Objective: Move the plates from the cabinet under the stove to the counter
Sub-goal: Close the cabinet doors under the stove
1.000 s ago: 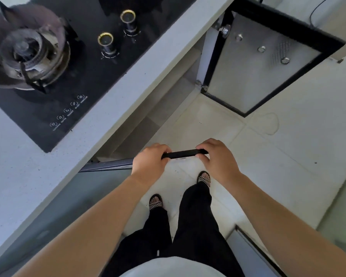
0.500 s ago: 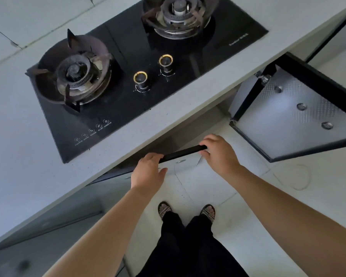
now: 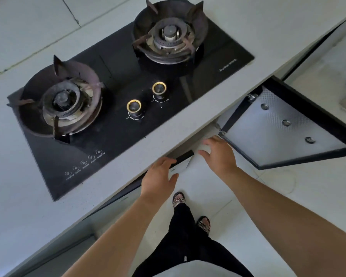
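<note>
No plates are in view. The left cabinet door (image 3: 183, 155) under the stove shows only its black top edge, nearly tucked beneath the counter lip. My left hand (image 3: 160, 176) lies flat against that edge with fingers stretched out, not gripping. My right hand (image 3: 220, 154) is just right of the door's end, off it, fingers spread and blurred. The cabinet's inside is hidden by the counter (image 3: 18, 196).
A black glass gas stove (image 3: 118, 124) with two burners and two knobs is set in the grey counter. The right cabinet door (image 3: 278, 132) stands swung wide open over the pale floor tiles. My feet in sandals (image 3: 179, 199) stand below the hands.
Both hands gripped the left door's top edge earlier. The door has swung in toward the cabinet, the right hand has let go, the left has flattened, and the view has lifted onto the stove.
</note>
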A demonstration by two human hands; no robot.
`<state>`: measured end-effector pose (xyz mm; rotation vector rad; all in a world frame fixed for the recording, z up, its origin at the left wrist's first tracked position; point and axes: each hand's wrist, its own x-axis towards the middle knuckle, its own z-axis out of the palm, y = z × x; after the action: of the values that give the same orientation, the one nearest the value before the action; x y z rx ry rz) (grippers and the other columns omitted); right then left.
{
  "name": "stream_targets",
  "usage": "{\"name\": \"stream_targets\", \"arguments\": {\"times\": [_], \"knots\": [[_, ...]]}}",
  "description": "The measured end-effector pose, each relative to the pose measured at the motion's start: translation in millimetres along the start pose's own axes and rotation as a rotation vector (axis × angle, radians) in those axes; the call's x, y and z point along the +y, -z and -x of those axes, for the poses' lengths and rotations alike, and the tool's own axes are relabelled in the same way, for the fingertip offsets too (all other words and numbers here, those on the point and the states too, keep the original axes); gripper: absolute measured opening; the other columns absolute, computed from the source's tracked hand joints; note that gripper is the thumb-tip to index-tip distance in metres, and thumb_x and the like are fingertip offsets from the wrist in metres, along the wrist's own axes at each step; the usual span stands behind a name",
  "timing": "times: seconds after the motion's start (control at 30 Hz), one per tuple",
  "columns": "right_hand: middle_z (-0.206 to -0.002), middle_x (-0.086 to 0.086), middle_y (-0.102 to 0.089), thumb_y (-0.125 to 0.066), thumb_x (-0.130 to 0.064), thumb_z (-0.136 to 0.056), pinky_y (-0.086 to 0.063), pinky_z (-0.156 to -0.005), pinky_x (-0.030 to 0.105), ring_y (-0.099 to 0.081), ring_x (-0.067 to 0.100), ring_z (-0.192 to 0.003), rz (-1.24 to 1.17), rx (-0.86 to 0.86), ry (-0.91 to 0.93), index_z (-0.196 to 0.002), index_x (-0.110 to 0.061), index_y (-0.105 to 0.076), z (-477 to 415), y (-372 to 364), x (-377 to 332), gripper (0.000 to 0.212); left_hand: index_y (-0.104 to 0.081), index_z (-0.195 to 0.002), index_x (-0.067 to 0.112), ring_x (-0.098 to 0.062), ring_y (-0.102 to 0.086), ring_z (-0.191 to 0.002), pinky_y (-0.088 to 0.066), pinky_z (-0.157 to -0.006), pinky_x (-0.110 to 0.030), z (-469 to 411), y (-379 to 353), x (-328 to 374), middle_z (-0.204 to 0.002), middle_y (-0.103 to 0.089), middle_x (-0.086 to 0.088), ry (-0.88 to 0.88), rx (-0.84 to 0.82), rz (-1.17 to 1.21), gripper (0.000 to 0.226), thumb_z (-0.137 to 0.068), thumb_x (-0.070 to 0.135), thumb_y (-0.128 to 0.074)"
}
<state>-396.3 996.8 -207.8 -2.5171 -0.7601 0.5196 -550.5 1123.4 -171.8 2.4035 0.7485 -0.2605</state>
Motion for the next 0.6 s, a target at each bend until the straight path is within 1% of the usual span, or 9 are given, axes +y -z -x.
{"name": "stream_targets", "arguments": {"times": [0.1,0.2,0.23,0.3,0.37,0.4,0.5,0.6], "knots": [[-0.116,0.008,-0.061,-0.065,-0.028,-0.086,-0.046,-0.086,0.029,-0.058,0.022,-0.104,-0.023,0.013,-0.071,-0.116,-0.009,-0.061,13.8,31.9,13.0,0.036,-0.048,-0.130,0.025,-0.017,-0.052,-0.117,-0.049,-0.088,-0.030,-19.2,9.9,22.4,-0.134,-0.049,0.007,-0.092,-0.071,-0.001,0.041,-0.090,0.029,-0.055],[-0.115,0.002,-0.061,-0.065,-0.030,-0.085,-0.042,-0.084,0.023,-0.056,0.014,-0.099,-0.074,-0.004,-0.191,-0.118,-0.014,-0.059,35.6,63.4,27.0,0.037,-0.047,-0.132,0.024,-0.020,-0.057,-0.109,-0.046,-0.084,-0.027,-39.2,16.5,49.0,-0.133,-0.050,0.005,-0.180,-0.167,-0.030,0.041,-0.092,0.031,-0.051],[-0.114,0.001,-0.060,-0.066,-0.032,-0.085,-0.041,-0.084,0.022,-0.054,0.011,-0.096,-0.098,-0.007,-0.225,-0.119,-0.015,-0.058,45.0,72.3,32.2,0.039,-0.046,-0.133,0.025,-0.020,-0.057,-0.111,-0.045,-0.086,-0.027,-45.0,17.4,58.0,-0.134,-0.049,0.005,-0.214,-0.193,-0.048,0.041,-0.092,0.032,-0.049],[-0.113,0.002,-0.061,-0.067,-0.034,-0.084,-0.042,-0.086,0.022,-0.050,0.007,-0.093,-0.121,0.018,-0.282,-0.119,-0.015,-0.058,65.6,88.1,42.9,0.041,-0.044,-0.136,0.026,-0.017,-0.049,-0.122,-0.041,-0.095,-0.028,-54.3,17.3,76.1,-0.140,-0.044,0.006,-0.278,-0.231,-0.083,0.043,-0.093,0.034,-0.047],[-0.112,0.003,-0.062,-0.068,-0.034,-0.083,-0.042,-0.087,0.023,-0.054,0.010,-0.093,-0.137,0.091,-0.355,-0.118,-0.014,-0.059,86.3,102.9,52.7,0.041,-0.042,-0.137,0.026,-0.015,-0.042,-0.129,-0.036,-0.103,-0.028,-60.6,16.7,95.6,-0.144,-0.041,0.006,-0.345,-0.255,-0.100,0.045,-0.094,0.036,-0.047],[-0.112,0.004,-0.063,-0.068,-0.033,-0.082,-0.042,-0.087,0.022,-0.057,0.013,-0.095,-0.149,0.133,-0.393,-0.117,-0.014,-0.060,96.4,110.2,57.2,0.041,-0.043,-0.137,0.025,-0.014,-0.041,-0.130,-0.033,-0.103,-0.026,-62.6,15.9,106.1,-0.144,-0.041,0.006,-0.381,-0.258,-0.098,0.045,-0.094,0.036,-0.048],[-0.113,0.004,-0.064,-0.068,-0.032,-0.083,-0.041,-0.086,0.021,-0.059,0.017,-0.101,-0.165,0.225,-0.477,-0.118,-0.014,-0.061,119.1,128.2,72.0,0.040,-0.045,-0.134,0.025,-0.013,-0.043,-0.127,-0.030,-0.095,-0.018,-66.8,10.3,136.9,-0.141,-0.043,0.007,-0.467,-0.273,-0.058,0.042,-0.093,0.034,-0.050],[-0.113,0.003,-0.064,-0.067,-0.032,-0.084,-0.042,-0.079,0.021,-0.059,0.018,-0.098,-0.195,0.288,-0.562,-0.119,-0.014,-0.061,131.3,141.7,87.4,0.040,-0.048,-0.131,0.024,-0.013,-0.045,-0.124,-0.031,-0.096,-0.020,-71.6,-0.9,166.3,-0.137,-0.047,0.005,-0.520,-0.306,-0.022,0.040,-0.092,0.031,-0.053]]}}
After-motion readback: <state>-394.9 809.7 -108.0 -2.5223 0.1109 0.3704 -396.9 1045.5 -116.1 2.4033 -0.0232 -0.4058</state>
